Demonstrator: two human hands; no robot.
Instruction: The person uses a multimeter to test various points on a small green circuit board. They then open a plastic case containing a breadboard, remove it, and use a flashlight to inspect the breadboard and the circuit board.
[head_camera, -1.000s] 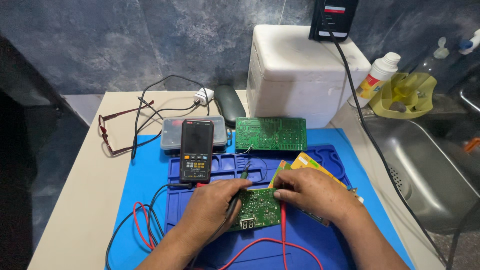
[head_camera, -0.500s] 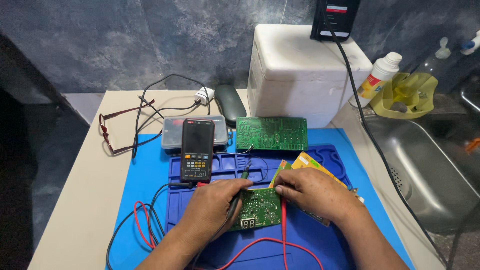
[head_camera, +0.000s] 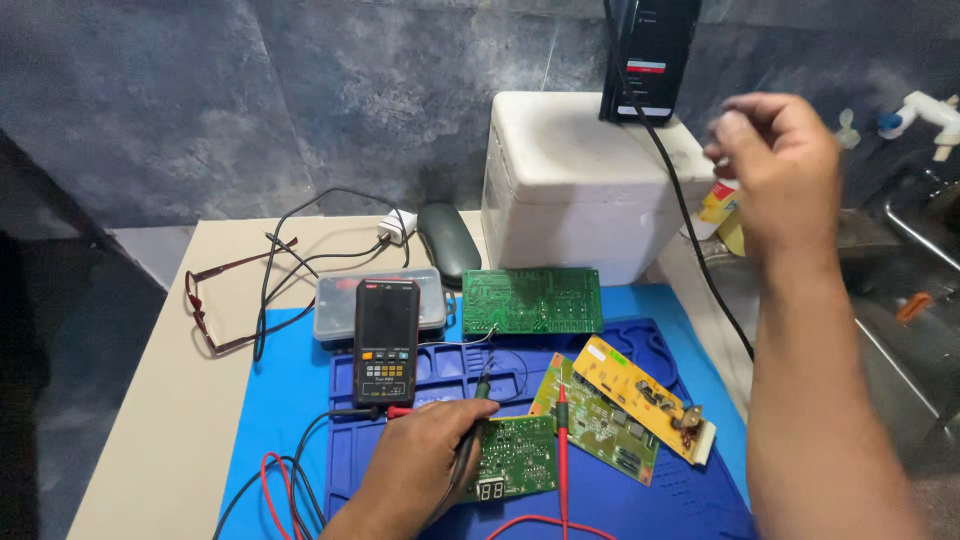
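The largest change against the earlier frames concerns the right hand (head_camera: 778, 165): it was resting on the circuit boards at the front of the mat and is now raised high, level with the white foam box (head_camera: 575, 185), fingers loosely curled and grasping nothing visible, though motion blur hides the fingertips. The red probe (head_camera: 562, 440) it covered before now lies released on the mat, its tip resting between the boards. The left hand (head_camera: 425, 465) remains where it was, closed around the black probe (head_camera: 472, 430), whose tip points up and away from the small green board with a digit display (head_camera: 515, 460) lying just beside the hand. With the right hand gone, a tilted green board (head_camera: 598, 428) and a yellow board (head_camera: 640, 395) overlapping its upper right edge are exposed. The work surface is a blue mat (head_camera: 290, 395) with moulded compartments, laid on a beige table (head_camera: 170, 400). Behind the mat's front section stand a black handheld meter (head_camera: 386, 338), propped against a clear parts box (head_camera: 335, 305), and a larger green board (head_camera: 532, 300). A pair of glasses (head_camera: 215, 300), a white plug with black cable (head_camera: 397, 228) and a dark mouse (head_camera: 449, 242) lie at the rear. The wall (head_camera: 250, 100) is mottled grey-blue; a metal sink (head_camera: 900, 340) adjoins on the right.
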